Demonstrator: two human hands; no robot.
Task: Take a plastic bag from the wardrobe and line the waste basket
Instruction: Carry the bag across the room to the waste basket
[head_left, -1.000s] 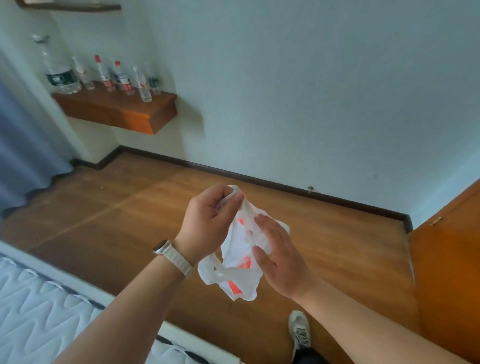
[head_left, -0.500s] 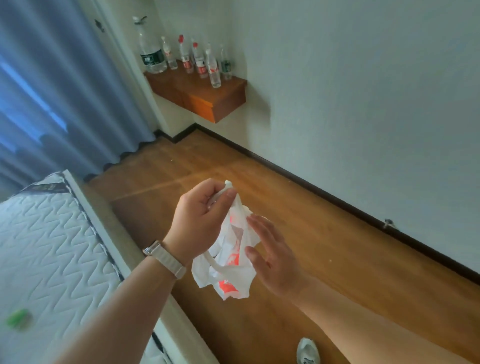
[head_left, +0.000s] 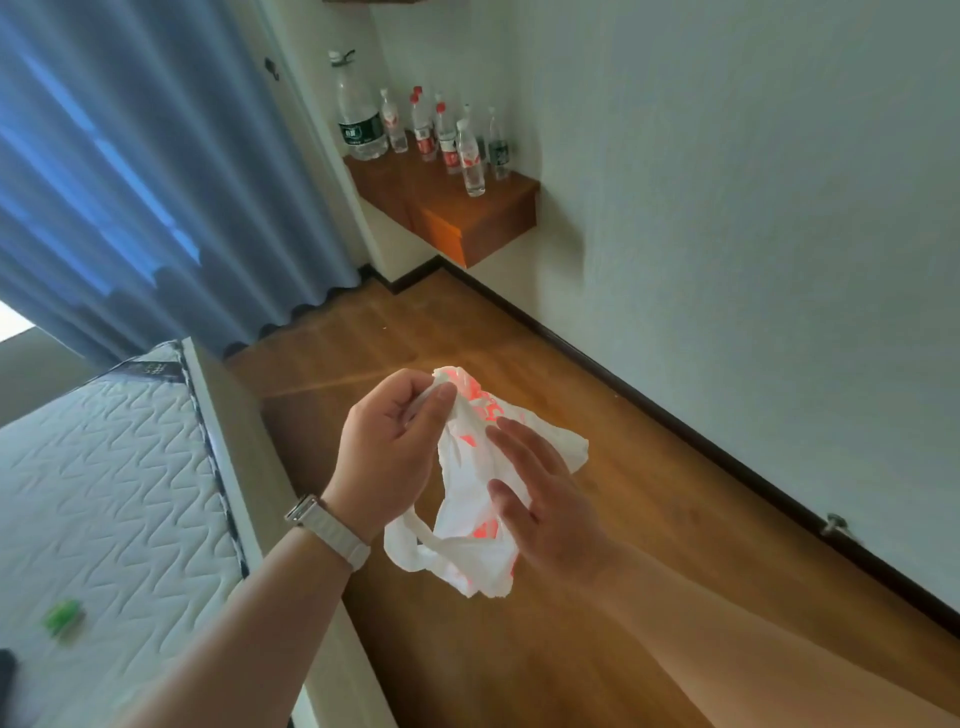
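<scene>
A crumpled white plastic bag (head_left: 467, 540) with red print hangs in front of me above the wooden floor. My left hand (head_left: 387, 452), with a watch on its wrist, pinches the bag's top edge between thumb and fingers. My right hand (head_left: 545, 504) lies against the bag's right side, fingers spread and touching the plastic, thumb pressed to it. One bag handle loops out at the lower left. No waste basket or wardrobe is in view.
A white quilted mattress (head_left: 104, 493) fills the lower left, with a small green object (head_left: 63, 616) on it. Blue curtains (head_left: 135, 171) hang behind it. A wall-mounted wooden shelf (head_left: 467, 218) holds several water bottles (head_left: 447, 135). The white wall runs along the right.
The view has swung left, bringing the curtains and mattress into sight and losing the wooden door at right. Both hands have stayed on the bag, which has spread a little wider.
</scene>
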